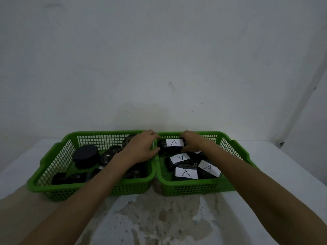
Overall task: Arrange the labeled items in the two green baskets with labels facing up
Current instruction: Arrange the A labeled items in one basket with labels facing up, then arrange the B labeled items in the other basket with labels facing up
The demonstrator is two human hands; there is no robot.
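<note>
Two green baskets stand side by side, the left basket (53,163) and the right basket (237,151). At the back of the right basket lies a black wrapped item (174,143) with a white "A" label facing up. My left hand (141,147) touches its left end over the shared rims, and my right hand (193,142) grips its right end. Three more black items with "A" labels up lie in front: one (179,158), one (186,173) and one (209,168). The left basket holds several black items with no labels showing, among them a round black jar (85,155).
The baskets sit on a white table (159,218) with a stained, worn patch in front of them. A plain white wall (159,68) rises right behind the baskets. My forearms stretch over the table's front part.
</note>
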